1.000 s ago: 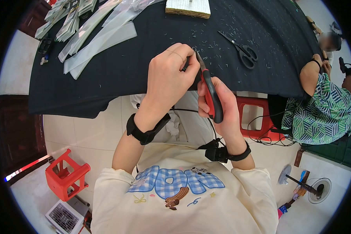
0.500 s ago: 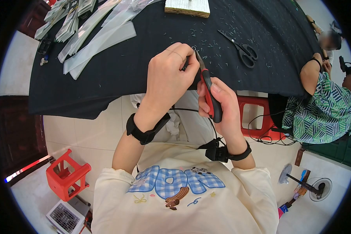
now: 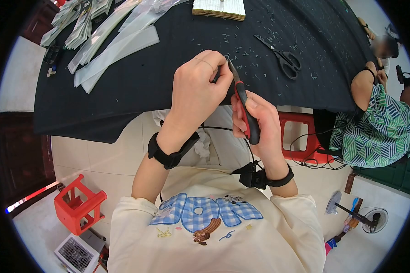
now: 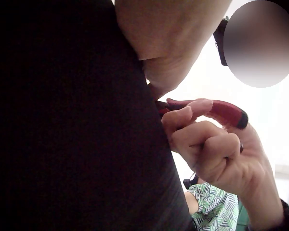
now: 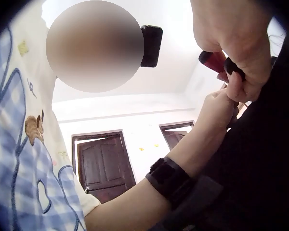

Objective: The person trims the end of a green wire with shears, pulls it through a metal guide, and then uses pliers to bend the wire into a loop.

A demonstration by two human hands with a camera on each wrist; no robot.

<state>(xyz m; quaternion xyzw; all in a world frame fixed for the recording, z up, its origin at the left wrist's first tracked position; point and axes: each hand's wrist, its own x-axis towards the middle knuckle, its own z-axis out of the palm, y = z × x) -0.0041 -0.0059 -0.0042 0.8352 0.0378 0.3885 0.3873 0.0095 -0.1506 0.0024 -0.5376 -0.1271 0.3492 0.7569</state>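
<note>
In the head view my right hand (image 3: pixel 262 119) grips pliers (image 3: pixel 241 91) by their red and black handles, jaws pointing up and away from me. My left hand (image 3: pixel 197 84) is just left of the jaws, thumb and forefinger pinched on a small, thin wire loop (image 3: pixel 226 57). The plier tips meet this loop at the left fingertips. A fine dark line crosses the back of the left fingers. The left wrist view shows the right hand (image 4: pixel 207 144) curled round the red handle (image 4: pixel 226 113); dark cloth hides the tips there.
Black-handled scissors (image 3: pixel 287 63) lie on the black tablecloth (image 3: pixel 168 68) among scattered small clippings. At the back stands a white-topped block (image 3: pixel 218 10). Clear plastic sleeves (image 3: pixel 118 57) lie to the left. Another person in patterned green clothing (image 3: pixel 373 127) sits at the right. Red stools (image 3: pixel 79 204) stand on the floor.
Both hands stay almost still at the same spot. The right thumb has shifted slightly on the plier handles.
</note>
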